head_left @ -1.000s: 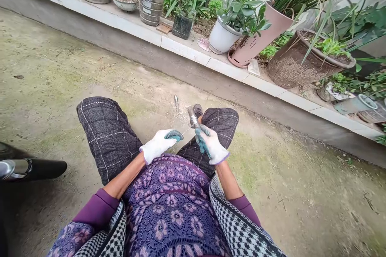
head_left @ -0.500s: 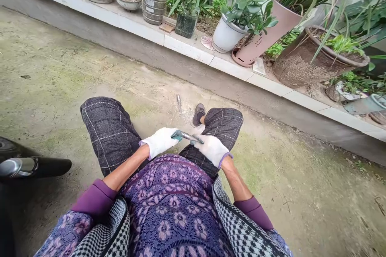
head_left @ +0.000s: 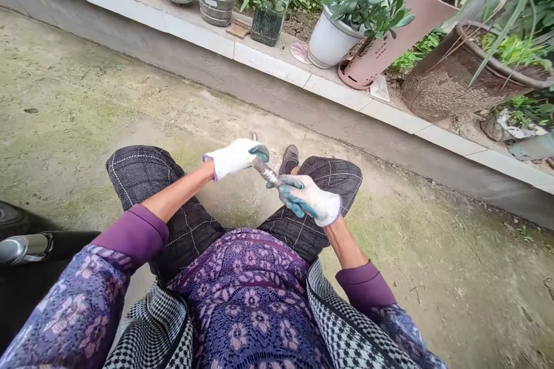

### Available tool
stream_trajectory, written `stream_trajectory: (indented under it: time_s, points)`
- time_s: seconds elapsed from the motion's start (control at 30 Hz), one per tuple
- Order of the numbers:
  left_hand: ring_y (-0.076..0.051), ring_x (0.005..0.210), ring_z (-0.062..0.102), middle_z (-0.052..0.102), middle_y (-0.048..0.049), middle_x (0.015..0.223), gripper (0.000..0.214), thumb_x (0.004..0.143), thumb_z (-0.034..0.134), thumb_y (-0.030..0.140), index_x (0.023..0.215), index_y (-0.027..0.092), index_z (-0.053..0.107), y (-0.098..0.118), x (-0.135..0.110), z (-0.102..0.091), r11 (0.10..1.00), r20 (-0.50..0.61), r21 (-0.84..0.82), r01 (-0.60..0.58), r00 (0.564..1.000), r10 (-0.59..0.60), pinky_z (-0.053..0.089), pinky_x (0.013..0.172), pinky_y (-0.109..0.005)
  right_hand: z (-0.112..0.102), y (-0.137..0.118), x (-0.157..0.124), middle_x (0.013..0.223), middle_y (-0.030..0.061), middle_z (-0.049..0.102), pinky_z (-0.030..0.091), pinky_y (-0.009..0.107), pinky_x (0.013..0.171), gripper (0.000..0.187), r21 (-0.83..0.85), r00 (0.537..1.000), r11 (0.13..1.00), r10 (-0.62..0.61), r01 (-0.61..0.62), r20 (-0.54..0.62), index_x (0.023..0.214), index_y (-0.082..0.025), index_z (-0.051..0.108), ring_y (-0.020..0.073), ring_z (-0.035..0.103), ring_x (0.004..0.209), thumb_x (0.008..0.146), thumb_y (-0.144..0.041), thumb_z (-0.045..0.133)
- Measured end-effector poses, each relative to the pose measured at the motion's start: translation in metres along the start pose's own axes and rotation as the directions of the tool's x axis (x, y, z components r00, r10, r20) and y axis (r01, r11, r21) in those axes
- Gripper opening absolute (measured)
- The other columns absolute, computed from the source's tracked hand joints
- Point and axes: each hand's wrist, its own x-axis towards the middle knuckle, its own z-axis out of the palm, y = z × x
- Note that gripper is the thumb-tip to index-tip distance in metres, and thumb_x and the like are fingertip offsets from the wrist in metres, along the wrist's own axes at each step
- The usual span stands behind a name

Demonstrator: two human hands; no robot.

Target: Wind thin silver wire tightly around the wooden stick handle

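Note:
I sit with my knees apart over a concrete yard, both hands in white gloves with green fingertips. My right hand [head_left: 309,200] is closed round the lower end of a short grey metal rod [head_left: 265,172], above my right knee. My left hand [head_left: 237,156] reaches forward and pinches the rod's upper end with thumb and fingers. The rod slants up to the left between the two hands. My right shoe [head_left: 289,158] shows just beyond the rod.
A concrete ledge [head_left: 268,72] runs across the back with several potted plants, among them a white pot [head_left: 329,43] and a leaning pink pot [head_left: 392,40]. A dark object with a chrome tube [head_left: 21,248] lies at my left.
My left hand has stretched forward and up along the rod, my right hand has turned palm up with its green fingers showing, and the rod has tilted up to the left.

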Motion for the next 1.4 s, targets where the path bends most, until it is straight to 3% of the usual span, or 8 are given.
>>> stream_trajectory:
  time_s: [0.13,0.3,0.5,0.6,0.77,0.93,1.17,1.4]
  points:
    - [-0.011,0.059,0.041,0.051,0.0042,0.057,0.005,0.066,0.061,0.018,0.063,0.016,0.064,0.003,0.020,-0.035,0.965,0.110,0.263,-0.007,0.994,-0.023,0.030,0.058,-0.022,-0.015,-0.008,0.021,0.068,0.0002,0.058,0.038,0.024,0.053,0.037,-0.583,0.997,0.811,0.071,-0.047,0.019,0.099,-0.018,0.074,0.0121,0.048,0.056,0.088,-0.051,0.062]
    - [-0.011,0.053,0.039,0.048,0.0035,0.054,0.008,0.072,0.060,0.019,0.064,0.016,0.060,0.005,0.025,-0.014,0.985,0.058,0.144,0.093,0.993,-0.102,0.028,0.051,-0.025,-0.057,-0.021,0.069,0.094,0.0111,0.074,0.044,0.030,0.074,0.032,-0.908,0.963,0.341,-0.028,-0.244,-0.269,0.113,-0.021,0.073,0.0238,0.067,0.083,0.094,-0.040,0.057]
    - [-0.008,0.044,0.036,0.047,0.0044,0.055,0.013,0.083,0.060,0.024,0.086,0.014,0.066,0.018,0.038,-0.001,0.907,-0.069,-0.367,0.206,0.966,-0.248,0.028,0.042,-0.021,-0.079,-0.031,0.102,0.070,0.0003,0.062,0.043,0.023,0.056,0.039,-0.561,0.820,0.823,-0.259,-0.090,-0.511,0.113,-0.018,0.070,0.0130,0.053,0.059,0.091,-0.048,0.057]
    - [-0.007,0.042,0.036,0.046,0.0050,0.055,0.018,0.083,0.057,0.018,0.096,0.012,0.067,0.019,0.044,-0.006,0.857,-0.081,-0.474,0.201,0.959,-0.270,0.027,0.038,-0.020,-0.067,-0.039,0.099,0.055,-0.0067,0.047,0.033,0.020,0.038,0.050,-0.171,0.865,0.981,-0.163,0.091,-0.475,0.116,-0.014,0.067,0.0083,0.036,0.042,0.084,-0.053,0.061]
    - [-0.008,0.043,0.040,0.048,0.0036,0.055,0.010,0.080,0.057,0.018,0.083,0.013,0.065,0.006,0.047,-0.014,0.935,-0.087,-0.311,0.172,0.974,-0.208,0.031,0.041,-0.019,-0.053,-0.043,0.074,0.051,-0.0092,0.043,0.027,0.018,0.032,0.060,0.017,0.978,0.991,-0.127,0.131,-0.163,0.117,-0.013,0.068,0.0061,0.030,0.037,0.077,-0.058,0.067]
    - [-0.008,0.055,0.044,0.056,0.0035,0.063,0.015,0.070,0.058,0.014,0.080,0.014,0.069,-0.009,0.047,-0.018,0.996,0.064,0.087,0.022,0.998,-0.028,0.034,0.051,-0.019,-0.061,-0.024,0.066,0.057,-0.0041,0.055,0.034,0.019,0.042,0.044,-0.373,0.997,0.928,0.026,0.002,0.071,0.107,-0.016,0.075,0.0078,0.042,0.045,0.079,-0.050,0.068]
    - [-0.009,0.048,0.039,0.051,0.0036,0.054,0.006,0.075,0.058,0.017,0.069,0.016,0.061,-0.007,0.044,0.002,0.934,0.111,0.336,0.120,0.980,-0.166,0.028,0.047,-0.024,-0.065,-0.009,0.087,0.072,0.0064,0.068,0.037,0.028,0.059,0.025,-0.842,0.985,0.516,0.022,-0.159,-0.172,0.099,-0.016,0.077,0.0155,0.053,0.060,0.088,-0.033,0.062]
    - [-0.010,0.048,0.050,0.060,-0.0008,0.066,0.019,0.080,0.059,0.024,0.093,0.015,0.068,-0.005,0.043,0.000,0.964,0.088,-0.155,0.216,0.975,-0.205,0.039,0.044,-0.021,-0.083,-0.012,0.077,0.069,0.0001,0.060,0.039,0.024,0.055,0.039,-0.509,0.816,0.857,-0.242,-0.073,-0.524,0.110,-0.018,0.072,0.0126,0.050,0.059,0.087,-0.047,0.060]
